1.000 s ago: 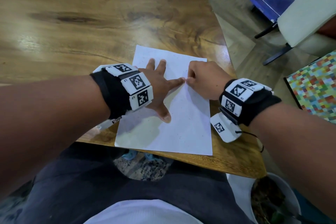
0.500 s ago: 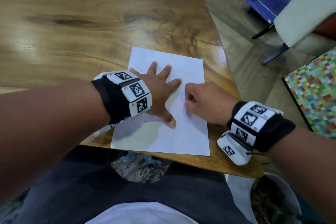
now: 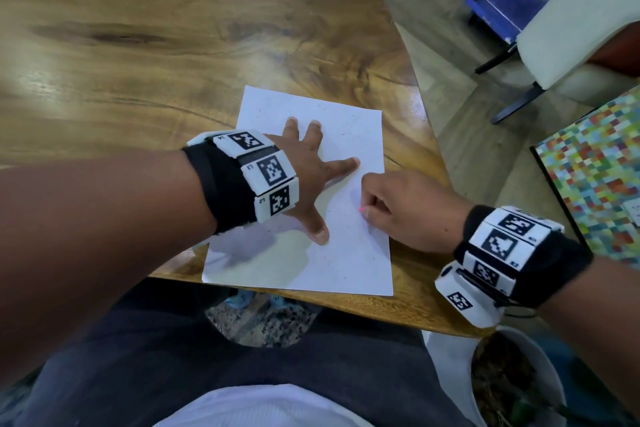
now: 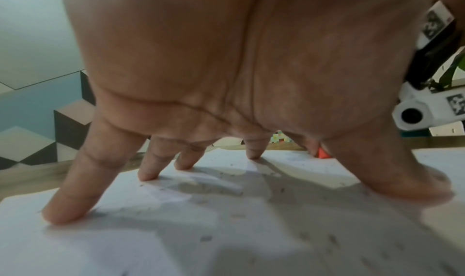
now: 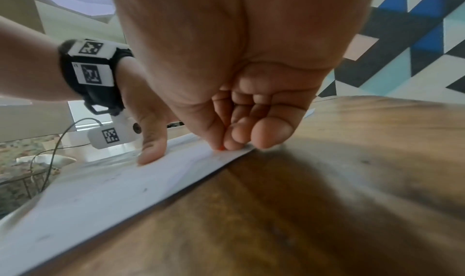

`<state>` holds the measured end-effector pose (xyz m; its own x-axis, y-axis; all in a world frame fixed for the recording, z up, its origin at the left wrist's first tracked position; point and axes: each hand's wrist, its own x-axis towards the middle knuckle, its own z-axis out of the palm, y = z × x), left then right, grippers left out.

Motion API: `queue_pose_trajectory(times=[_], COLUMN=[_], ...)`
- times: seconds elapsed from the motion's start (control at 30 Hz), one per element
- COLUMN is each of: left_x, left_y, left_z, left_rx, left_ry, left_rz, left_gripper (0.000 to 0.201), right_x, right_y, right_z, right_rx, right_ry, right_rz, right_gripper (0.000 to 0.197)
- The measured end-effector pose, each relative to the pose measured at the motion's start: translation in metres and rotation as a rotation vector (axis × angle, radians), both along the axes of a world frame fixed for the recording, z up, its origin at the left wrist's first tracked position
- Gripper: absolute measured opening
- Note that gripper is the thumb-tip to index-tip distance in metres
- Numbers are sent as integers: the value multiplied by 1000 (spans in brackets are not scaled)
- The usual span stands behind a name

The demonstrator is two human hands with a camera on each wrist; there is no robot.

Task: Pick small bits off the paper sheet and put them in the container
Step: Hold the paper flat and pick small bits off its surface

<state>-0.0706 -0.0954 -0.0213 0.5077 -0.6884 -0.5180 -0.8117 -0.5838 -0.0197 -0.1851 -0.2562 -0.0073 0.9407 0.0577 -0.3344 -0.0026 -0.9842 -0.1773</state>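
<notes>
Small dark specks (image 3: 374, 258) are lying scattered over the white rectangular paper sheet (image 3: 349, 263), which is sitting flat at the near right corner of the brown grained wooden tabletop (image 3: 173, 45), its near edge almost at the tabletop edge. A tiny orange-pink bit (image 3: 361, 208) is showing at the fingertips of the right hand (image 3: 408, 210); the hand is curling its fingers inward and bringing thumb and forefinger together on that bit, tips touching the sheet near its right edge. From the right wrist view the fingers (image 5: 251, 133) are bunching tightly, with the orange spot (image 5: 221, 148) at the point of contact.

The left hand (image 3: 311, 180) is lying palm down on the sheet, fingers straight and spread wide, holding nothing; fingertips (image 4: 68, 210) and thumb are pressing on the paper, the palm arching above it.

The white round container (image 3: 550, 374) with dark contents is standing on the floor, below the tabletop's near right corner, well apart from the sheet.
</notes>
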Motion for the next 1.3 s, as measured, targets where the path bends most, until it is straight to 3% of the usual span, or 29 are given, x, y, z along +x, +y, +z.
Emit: queue_pose_trajectory(times=[0.23, 0.37, 0.57, 0.9, 1.2, 1.3], left_x=[-3, -4, -3, -5, -4, -4], left_y=[-9, -10, -9, -7, -7, -7], left_z=[6, 7, 3, 5, 1, 1], left_rx=[21, 28, 26, 30, 12, 6], left_ry=[-29, -30, -15, 4, 11, 15], left_rz=[-20, -8, -1, 14, 22, 25], left_gripper=[132, 133, 133, 130, 131, 131], right_x=[40, 24, -18, 42, -16, -1], right_y=[-34, -27, -3, -35, 10, 8], right_z=[-5, -3, 2, -4, 0, -3], right_rx=[-39, -35, 31, -56, 21, 2], right_ry=[-95, -83, 70, -75, 53, -11], right_rz=[-207, -117, 65, -211, 68, -15], right_gripper=[13, 14, 14, 12, 10, 11])
